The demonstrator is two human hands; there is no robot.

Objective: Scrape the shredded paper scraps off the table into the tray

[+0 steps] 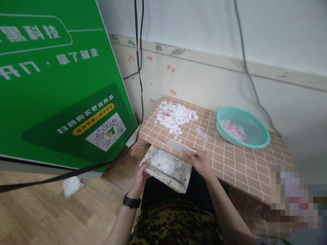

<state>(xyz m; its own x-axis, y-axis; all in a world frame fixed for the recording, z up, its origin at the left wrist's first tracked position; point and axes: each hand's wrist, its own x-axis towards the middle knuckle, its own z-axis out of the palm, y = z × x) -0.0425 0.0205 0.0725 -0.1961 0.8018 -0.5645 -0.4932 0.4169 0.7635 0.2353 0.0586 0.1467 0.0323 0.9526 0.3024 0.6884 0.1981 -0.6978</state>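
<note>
Left hand (142, 176) grasps the box (163, 179) by its left end, thumb at the rim, other fingers mostly hidden; right hand (201, 162) pinches the blade (181, 147), a flat pale strip, at its right end. Box is tilted over the lap, just below the table (230, 156) edge, with white scraps (163, 160) inside. Blade reaches left along that edge, above the box's far side; whether it touches the cloth, can't tell. Main pile (176, 115), white with some pink, sits on the checked cloth near the far left corner, beyond the blade. Small loose cluster (201, 133) lies to the right of it, between pile and basket (258, 127). Basket is teal, on the table's right part, with pink and white bits (235, 131) in it. Step in hand looks like scraping scraps over the edge into the box; judging by the pile, plenty is left on the cloth. Next move seems to call for laying the blade flat behind some scraps and drawing them toward the edge, with the box held snug under it and its mouth up; a gap there could drop bits on the floor.
</note>
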